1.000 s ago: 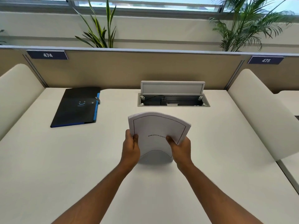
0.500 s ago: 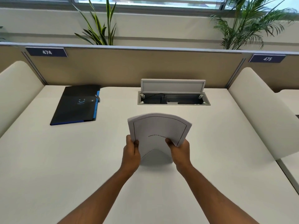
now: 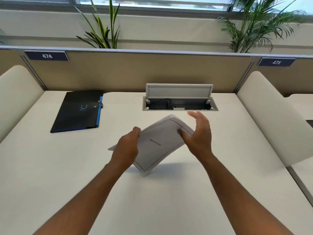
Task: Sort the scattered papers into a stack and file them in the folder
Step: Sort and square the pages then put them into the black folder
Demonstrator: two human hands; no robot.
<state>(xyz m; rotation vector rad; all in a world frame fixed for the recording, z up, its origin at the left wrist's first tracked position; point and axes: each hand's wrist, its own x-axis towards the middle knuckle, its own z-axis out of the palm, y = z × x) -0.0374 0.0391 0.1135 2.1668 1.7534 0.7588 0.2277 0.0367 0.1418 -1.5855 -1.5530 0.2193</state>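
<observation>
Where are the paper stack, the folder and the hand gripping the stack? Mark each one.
paper stack (image 3: 162, 146): head view, middle of the top sheet, near the printed title.
folder (image 3: 74, 114): head view, middle of its black cover, lying closed on the desk.
left hand (image 3: 126, 146): head view, back of the hand.

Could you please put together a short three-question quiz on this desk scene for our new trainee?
1. True or false: the black folder lies closed on the desk, apart from the stack of papers.
2. Which of the hands grips the stack along its edge? A) left hand B) right hand C) neither
3. Fill in: the stack is tilted, with one ____ resting on the desk.

Key
1. True.
2. A. The left hand grips the edge; the right hand has its fingers spread, only the thumb touching the top sheet.
3. Corner.
</observation>
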